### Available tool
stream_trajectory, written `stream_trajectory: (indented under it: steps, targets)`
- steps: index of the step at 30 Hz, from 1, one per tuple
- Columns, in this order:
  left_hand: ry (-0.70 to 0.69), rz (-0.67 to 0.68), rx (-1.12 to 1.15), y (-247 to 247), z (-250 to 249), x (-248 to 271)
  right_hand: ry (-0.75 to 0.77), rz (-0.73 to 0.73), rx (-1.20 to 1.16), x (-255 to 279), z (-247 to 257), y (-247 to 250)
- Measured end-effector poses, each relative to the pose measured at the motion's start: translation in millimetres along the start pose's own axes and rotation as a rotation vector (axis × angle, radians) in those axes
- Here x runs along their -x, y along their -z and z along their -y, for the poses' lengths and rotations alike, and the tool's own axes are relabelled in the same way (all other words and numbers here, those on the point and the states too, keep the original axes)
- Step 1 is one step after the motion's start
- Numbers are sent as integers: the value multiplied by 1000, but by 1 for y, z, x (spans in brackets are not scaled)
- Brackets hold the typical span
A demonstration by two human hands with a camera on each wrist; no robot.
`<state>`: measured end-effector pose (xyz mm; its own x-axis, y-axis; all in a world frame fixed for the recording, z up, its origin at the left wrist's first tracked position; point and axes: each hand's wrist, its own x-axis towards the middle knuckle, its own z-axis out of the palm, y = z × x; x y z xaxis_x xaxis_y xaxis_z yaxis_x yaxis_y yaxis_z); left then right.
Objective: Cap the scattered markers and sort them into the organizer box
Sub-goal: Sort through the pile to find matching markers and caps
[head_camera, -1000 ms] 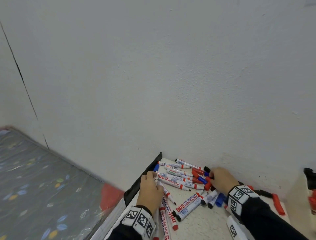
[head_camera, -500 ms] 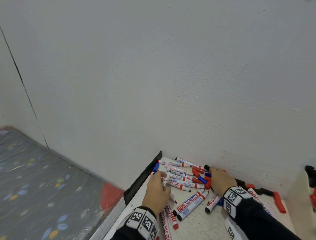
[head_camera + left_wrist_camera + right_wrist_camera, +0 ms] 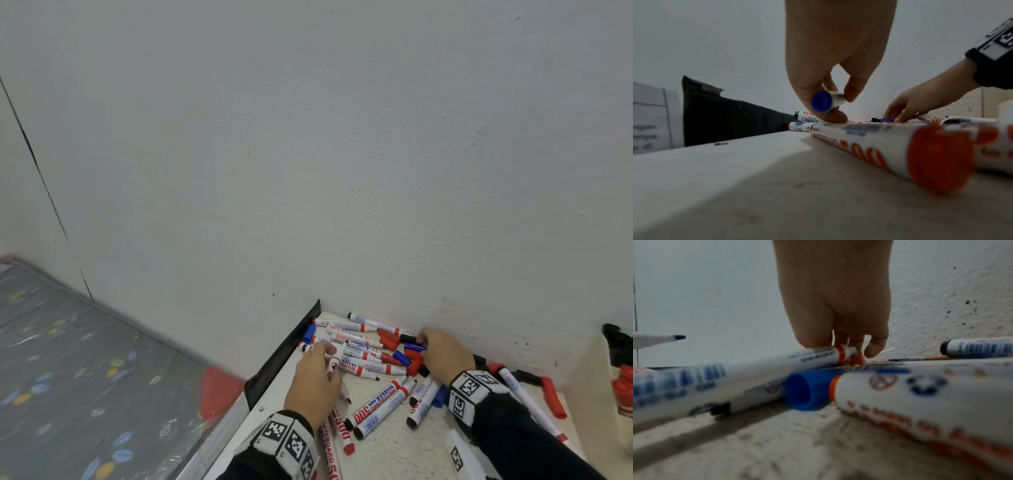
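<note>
Several whiteboard markers (image 3: 373,368) and loose red, blue and black caps lie in a heap on the white table (image 3: 394,455) against the wall. My left hand (image 3: 330,354) pinches one white marker (image 3: 337,358) and holds it just above the heap. Its blue end (image 3: 821,101) shows in the left wrist view. My right hand (image 3: 423,341) reaches down at the wall, fingertips among a black cap (image 3: 409,338), a blue cap (image 3: 414,347) and a red cap (image 3: 856,360). Whether it holds one is hidden.
A black strip (image 3: 287,356) lines the table's left edge, with a grey patterned mat (image 3: 68,359) below it. At the far right edge stands a pale container (image 3: 621,397) with red items in it. More markers and caps lie along the wall to the right (image 3: 548,394).
My left hand went from resting on the heap to pinching one marker and lifting it. My right hand stayed at the caps by the wall, shifting slightly.
</note>
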<state>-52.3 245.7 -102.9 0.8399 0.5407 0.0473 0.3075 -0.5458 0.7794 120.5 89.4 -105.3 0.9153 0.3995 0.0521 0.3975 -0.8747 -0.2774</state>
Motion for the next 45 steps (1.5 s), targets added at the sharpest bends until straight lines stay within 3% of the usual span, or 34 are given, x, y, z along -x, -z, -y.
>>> stream_trajectory:
  steps: [4,7,11,16,21,24,30,34,38,41,45]
  targets:
    - [6,9,-1,-3,-3,1,-15,55,-62,-1,-5,1]
    - [2,23,-31,-7,-9,3,-39,-75,-103,4,-5,5]
    - [-45,23,-64,-13,-19,7,86,-190,-165,19,0,19]
    - [-138,31,-93,-26,-32,15,259,-40,-241,43,-1,37]
    - [-238,132,-82,-41,-50,28,355,46,-249,74,-9,49]
    - [-283,151,-84,-51,-58,33,325,32,-242,91,-17,53]
    - [-354,197,13,-64,-74,49,188,4,-483,118,-34,62]
    - [-417,313,-76,-69,-86,63,90,-30,-558,132,-38,65]
    - [-390,369,-4,-72,-102,72,-23,-90,-731,141,-34,65]
    - [-317,418,108,-76,-108,77,-15,-134,-779,144,-32,69]
    - [-318,403,213,-80,-119,75,97,-162,-734,142,-38,89]
